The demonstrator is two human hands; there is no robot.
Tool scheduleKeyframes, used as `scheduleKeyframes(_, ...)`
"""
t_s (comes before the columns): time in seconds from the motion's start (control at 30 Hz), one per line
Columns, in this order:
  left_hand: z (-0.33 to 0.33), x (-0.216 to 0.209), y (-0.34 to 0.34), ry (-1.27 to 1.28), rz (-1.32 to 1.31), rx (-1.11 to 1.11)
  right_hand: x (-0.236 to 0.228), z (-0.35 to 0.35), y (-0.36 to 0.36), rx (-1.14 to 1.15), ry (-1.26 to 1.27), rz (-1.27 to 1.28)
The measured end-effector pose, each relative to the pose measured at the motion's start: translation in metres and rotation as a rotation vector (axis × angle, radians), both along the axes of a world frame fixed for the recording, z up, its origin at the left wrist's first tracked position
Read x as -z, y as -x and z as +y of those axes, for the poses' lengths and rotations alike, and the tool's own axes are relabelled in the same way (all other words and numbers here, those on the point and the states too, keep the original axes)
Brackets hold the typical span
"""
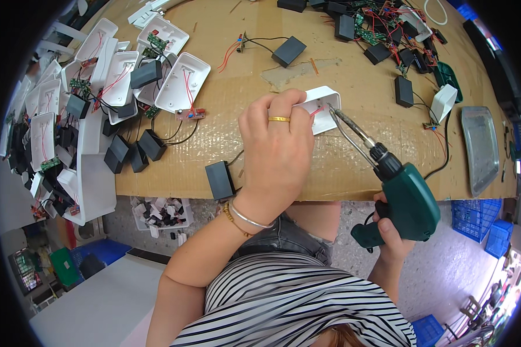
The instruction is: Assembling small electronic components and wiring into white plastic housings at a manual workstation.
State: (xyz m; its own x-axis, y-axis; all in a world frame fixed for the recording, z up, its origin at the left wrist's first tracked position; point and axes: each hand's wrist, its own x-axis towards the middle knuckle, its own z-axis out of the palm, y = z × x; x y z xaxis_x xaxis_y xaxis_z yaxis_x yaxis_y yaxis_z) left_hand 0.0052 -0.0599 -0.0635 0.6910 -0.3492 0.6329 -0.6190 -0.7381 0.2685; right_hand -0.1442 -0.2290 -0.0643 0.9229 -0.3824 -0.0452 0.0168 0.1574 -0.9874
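Note:
My left hand [278, 144] is closed round the near left side of a small white plastic housing [326, 124] on the cardboard-covered bench, its fingertips partly hidden. Inside the housing a short red wire [316, 110] shows beside my fingers. My right hand [392, 234] grips the handle of a green soldering gun [414, 202], whose cord runs up to the right. The gun's metal tip [334, 110] and the thin curved tube under it reach the housing's right side; I cannot tell whether the tip touches it. A black box [220, 180] on a cable lies left of my wrist.
White housings [182, 81] with red wires, circuit boards and black boxes are heaped at the left. More black boxes and boards [370, 34] lie far right. A metal tray [480, 150] sits at the right edge. Below the bench stands a bin of small parts [136, 222].

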Motion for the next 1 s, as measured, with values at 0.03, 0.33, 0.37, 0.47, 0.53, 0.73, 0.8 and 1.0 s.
scheduleKeyframes(0.03,-0.001,0.000,0.000,-0.008,-0.013,-0.021,0.000,0.003,-0.001,0.000,0.001,0.001)
scheduleKeyframes(0.33,-0.002,-0.001,-0.004,-0.057,0.000,-0.069,-0.003,0.014,-0.006,0.070,0.155,0.081)
scheduleKeyframes(0.37,-0.002,-0.001,-0.003,-0.055,0.002,-0.070,-0.004,0.015,-0.006,0.070,0.152,0.084)
scheduleKeyframes(0.47,-0.002,-0.001,-0.002,-0.074,0.006,-0.069,-0.005,0.017,-0.007,0.078,0.147,0.092)
scheduleKeyframes(0.53,-0.002,-0.001,-0.002,-0.056,0.009,-0.060,-0.006,0.018,-0.007,0.088,0.145,0.097)
scheduleKeyframes(0.73,-0.001,-0.001,0.000,-0.063,0.009,-0.049,-0.005,0.017,-0.006,0.082,0.148,0.100)
scheduleKeyframes(0.8,-0.001,-0.001,0.000,-0.056,0.010,-0.049,-0.004,0.015,-0.006,0.052,0.166,0.092)
scheduleKeyframes(1.0,-0.002,0.000,-0.001,-0.051,0.012,-0.050,-0.007,0.017,-0.008,0.057,0.132,0.098)
